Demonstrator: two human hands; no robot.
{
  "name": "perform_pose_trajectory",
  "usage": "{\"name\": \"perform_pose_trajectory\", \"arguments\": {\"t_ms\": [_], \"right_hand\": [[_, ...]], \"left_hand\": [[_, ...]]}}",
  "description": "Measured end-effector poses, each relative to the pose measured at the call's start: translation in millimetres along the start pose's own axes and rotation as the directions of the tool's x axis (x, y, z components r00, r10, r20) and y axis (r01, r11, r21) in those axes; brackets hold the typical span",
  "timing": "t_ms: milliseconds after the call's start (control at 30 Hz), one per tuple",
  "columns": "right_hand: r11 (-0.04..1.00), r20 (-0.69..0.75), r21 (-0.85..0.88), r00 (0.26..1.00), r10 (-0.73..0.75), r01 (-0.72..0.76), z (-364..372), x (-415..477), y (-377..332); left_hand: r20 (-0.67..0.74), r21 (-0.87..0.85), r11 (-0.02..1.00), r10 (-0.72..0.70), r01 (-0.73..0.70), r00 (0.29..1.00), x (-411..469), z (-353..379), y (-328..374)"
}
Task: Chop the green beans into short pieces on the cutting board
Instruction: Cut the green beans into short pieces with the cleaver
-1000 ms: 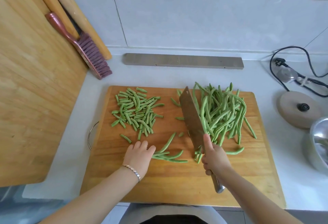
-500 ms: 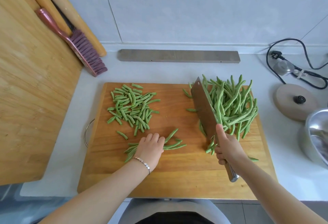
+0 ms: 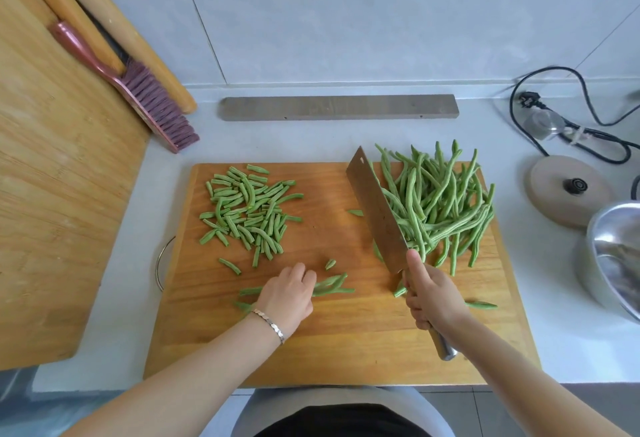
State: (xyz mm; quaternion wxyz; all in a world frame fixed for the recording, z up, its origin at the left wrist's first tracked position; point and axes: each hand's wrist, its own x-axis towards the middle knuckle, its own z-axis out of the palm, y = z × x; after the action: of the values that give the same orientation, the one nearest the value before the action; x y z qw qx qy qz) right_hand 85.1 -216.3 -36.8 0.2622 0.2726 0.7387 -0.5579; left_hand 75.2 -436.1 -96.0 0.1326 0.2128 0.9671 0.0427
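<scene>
A wooden cutting board (image 3: 346, 343) lies on the counter. On its left part sits a heap of short cut bean pieces (image 3: 247, 211). A pile of whole green beans (image 3: 440, 204) fills the right part. My left hand (image 3: 285, 294) rests on a small bunch of long beans (image 3: 332, 286) near the board's middle, fingers curled over them. My right hand (image 3: 431, 298) grips the handle of a cleaver (image 3: 375, 209), index finger along the blade's back. The blade stands on edge against the left side of the whole-bean pile.
A large wooden board (image 3: 52, 194) leans at the left, with a pink brush (image 3: 138, 97) and rolling pins behind it. A grey bar (image 3: 339, 107) lies by the wall. At the right are a round lid (image 3: 568, 190), a steel bowl (image 3: 613, 260) and a black cable (image 3: 571, 118).
The cleaver pushed the whole-bean pile to the right and away from the small bunch. My left hand slid the small bunch leftwards and stays on it.
</scene>
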Motion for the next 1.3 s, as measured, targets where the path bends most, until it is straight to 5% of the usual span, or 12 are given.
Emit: {"name": "perform_pose_trajectory", "arguments": {"t_ms": [167, 300, 467, 633, 900, 1100, 1300], "right_hand": [[1.000, -0.003, 0.001, 1.000, -0.024, 0.024, -4.8, 3.7, -6.9], [1.000, 0.013, -0.008, 1.000, -0.028, 0.028, -4.4, 6.3, -9.9], [0.999, 0.046, -0.028, 0.999, -0.025, 0.026, -2.3, 7.2, -9.1], [0.996, 0.076, -0.085, 0.997, -0.017, 0.023, -2.5, 4.8, -2.1], [0.991, 0.080, -0.135, 0.997, -0.014, 0.025, -3.2, -0.7, 5.6], [0.988, 0.080, -0.154, 0.997, -0.005, 0.017, 1.1, -2.9, 14.8], [0.989, 0.099, -0.148, 0.995, 0.019, -0.004, 7.0, -5.7, 18.8]], "left_hand": [[0.074, 0.033, 0.999, 0.024, -0.026, 0.997, 9.4, -10.2, 12.1], [-0.018, -0.195, 0.969, -0.159, 0.152, 0.987, 30.3, -24.4, 18.1], [0.311, -0.235, 0.933, -0.194, 0.273, 0.930, 66.4, -31.2, 14.5], [0.386, -0.271, 0.914, -0.185, 0.303, 0.904, 72.8, -34.7, 7.2], [-0.047, 0.062, 0.987, -0.148, 0.151, 0.988, 60.8, -59.3, -51.5], [0.259, 0.105, 0.985, 0.103, -0.134, 0.960, 1.3, -19.9, -14.8], [0.022, 0.089, 0.994, 0.057, -0.058, 0.998, 15.6, 1.1, -1.6]]}}
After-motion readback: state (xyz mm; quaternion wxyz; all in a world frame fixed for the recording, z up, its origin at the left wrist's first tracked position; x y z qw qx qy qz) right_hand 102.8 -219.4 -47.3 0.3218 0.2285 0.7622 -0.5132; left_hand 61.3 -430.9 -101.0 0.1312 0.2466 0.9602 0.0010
